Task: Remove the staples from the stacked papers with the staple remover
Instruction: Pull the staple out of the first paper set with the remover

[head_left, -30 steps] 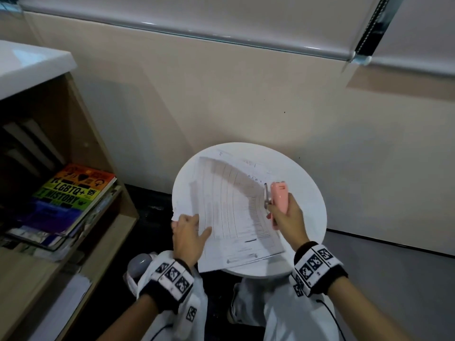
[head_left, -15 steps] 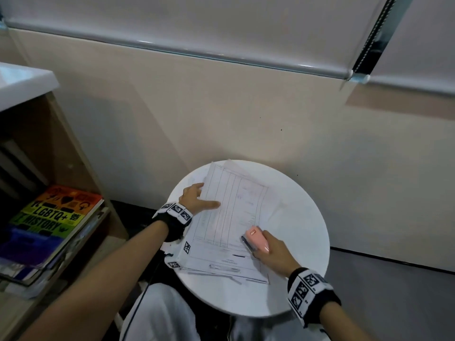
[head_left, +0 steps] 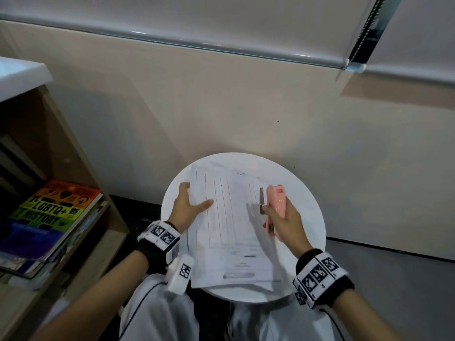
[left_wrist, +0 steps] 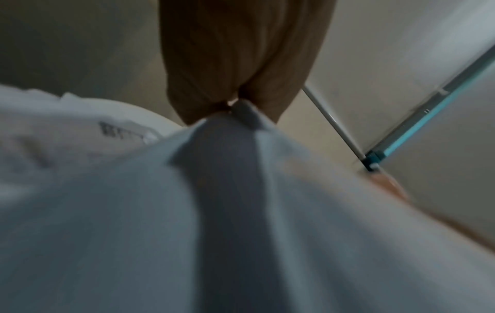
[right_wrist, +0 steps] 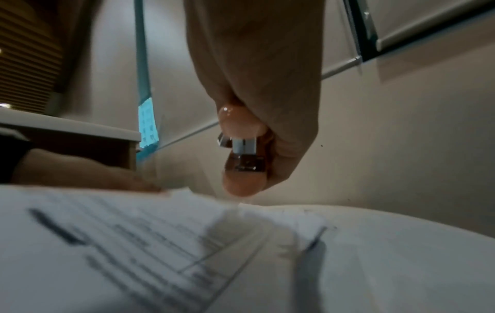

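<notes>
A stack of printed papers [head_left: 229, 230] lies on a small round white table [head_left: 305, 217]. My left hand [head_left: 189, 205] grips the stack's left edge, thumb on top. The left wrist view shows the papers [left_wrist: 134, 211] pinched between thumb and fingers [left_wrist: 235, 63]. My right hand [head_left: 283, 222] holds a pink staple remover [head_left: 277, 200] above the stack's far right part, metal end pointing away from me. In the right wrist view the remover [right_wrist: 242, 152] hangs a little above the papers [right_wrist: 134, 243], clear of them. No staple is discernible.
A wooden bookshelf with a pile of books [head_left: 54, 212] stands at the left, close to the table. A beige wall rises right behind the table. My knees in white trousers [head_left: 160, 311] sit under the table's near edge.
The papers went from lifted to lying flat on the table. My right hand has raised the staple remover off the stack's near part and moved it to the far right.
</notes>
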